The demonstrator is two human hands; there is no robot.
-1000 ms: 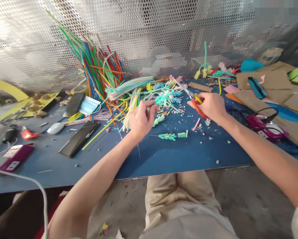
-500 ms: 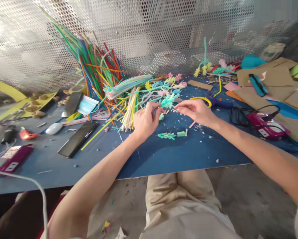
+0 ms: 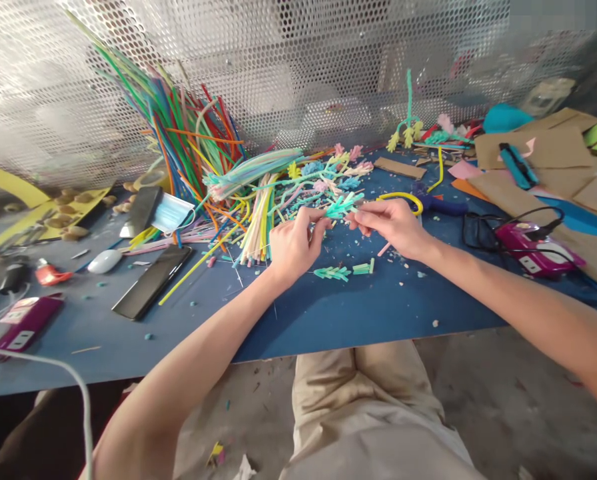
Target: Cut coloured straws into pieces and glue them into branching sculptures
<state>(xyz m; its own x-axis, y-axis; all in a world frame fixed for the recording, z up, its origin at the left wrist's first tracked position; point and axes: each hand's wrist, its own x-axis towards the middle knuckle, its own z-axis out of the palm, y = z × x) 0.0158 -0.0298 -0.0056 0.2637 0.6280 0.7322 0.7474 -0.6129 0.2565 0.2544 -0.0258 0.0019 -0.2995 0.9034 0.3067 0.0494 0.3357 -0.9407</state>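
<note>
Between my hands is a turquoise pipe-cleaner sprig [image 3: 342, 204] with short, leaf-like pieces. My left hand [image 3: 298, 245] pinches its left end between thumb and fingers. At the other end, my right hand [image 3: 386, 223] has thumb and fingers closed at the sprig's tip. Just below my hands, another mint-green pipe-cleaner sprig [image 3: 332, 274] lies on the blue table [image 3: 298, 320], with a few cut green pieces [image 3: 363, 267] to its right. A bundle of pale and yellow pipe cleaners [image 3: 258, 230] lies close to my left hand.
Behind stand many upright coloured pipe cleaners [image 3: 178, 140] against a perforated metal panel [image 3: 298, 73]. A phone [image 3: 153, 283], white mouse [image 3: 104, 261] and face mask [image 3: 172, 213] lie left. Right are a purple power strip [image 3: 538, 250] and cardboard pieces [image 3: 533, 150].
My right hand has moved slightly left and closed at the right end of the turquoise sprig. Half a second ago it was apart from it. My left hand keeps its pinch.
</note>
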